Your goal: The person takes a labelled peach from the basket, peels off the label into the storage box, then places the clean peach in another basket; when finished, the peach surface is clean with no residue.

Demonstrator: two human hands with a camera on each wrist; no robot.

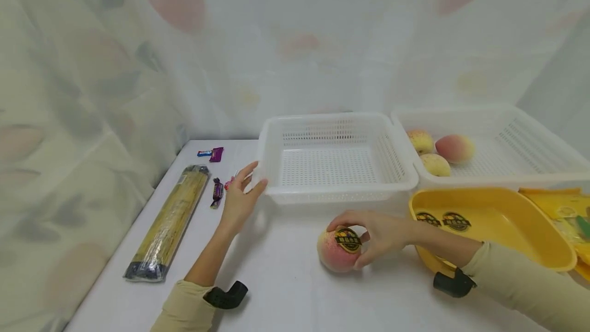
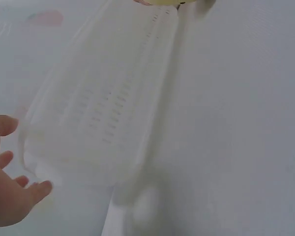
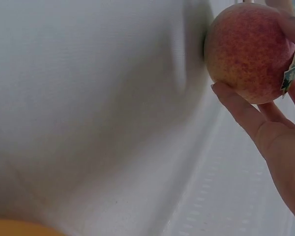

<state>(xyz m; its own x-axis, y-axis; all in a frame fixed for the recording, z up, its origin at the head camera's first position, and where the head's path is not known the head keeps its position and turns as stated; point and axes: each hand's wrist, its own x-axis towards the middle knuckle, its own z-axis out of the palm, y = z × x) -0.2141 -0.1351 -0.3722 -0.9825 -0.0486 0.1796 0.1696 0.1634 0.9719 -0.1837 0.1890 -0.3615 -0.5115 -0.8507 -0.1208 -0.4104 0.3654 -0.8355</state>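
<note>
right hand fingers curled round peach | likely soft, bruisable; cup its sides | left hand relaxed beside basket

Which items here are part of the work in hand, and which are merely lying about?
In use:
- peach with a dark sticker, held by the right hand
- empty white basket, left hand open at its corner
- yellow tray bearing two more stickers

Lying about:
- long noodle packet
- small wrapped candies
- second white basket holding three peaches

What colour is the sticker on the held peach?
Black with gold lettering, the sticker on the peach; head view.
</note>
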